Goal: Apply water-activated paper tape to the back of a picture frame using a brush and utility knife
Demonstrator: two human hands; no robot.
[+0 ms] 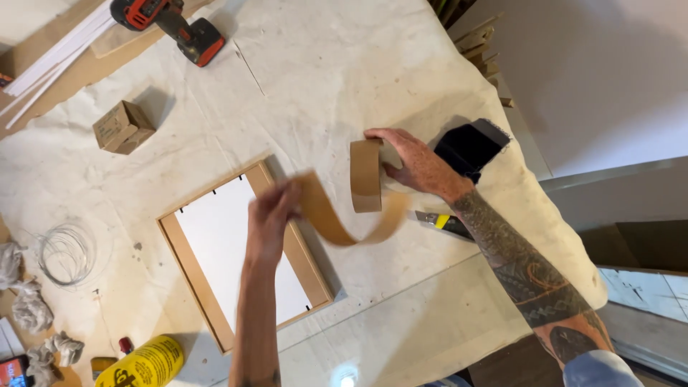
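- Head view: a workbench covered with a creased, stained off-white cloth fills most of the picture; past its right edge are a pale wall and a strip of floor.
- The right hand grips a roll of brown paper tape, held on edge above the cloth's right half.
- The left hand pinches the free end of the tape strip, which sags in a loop between the hands.
- A wooden picture frame lies face down mid-cloth, white backing up, under the left hand.
- A small brown cardboard box sits toward the far left.
- A yellow bottle with dark print lies at the near edge.
- A red-and-black drill lies at the far edge.
- A utility knife rests near the right edge.
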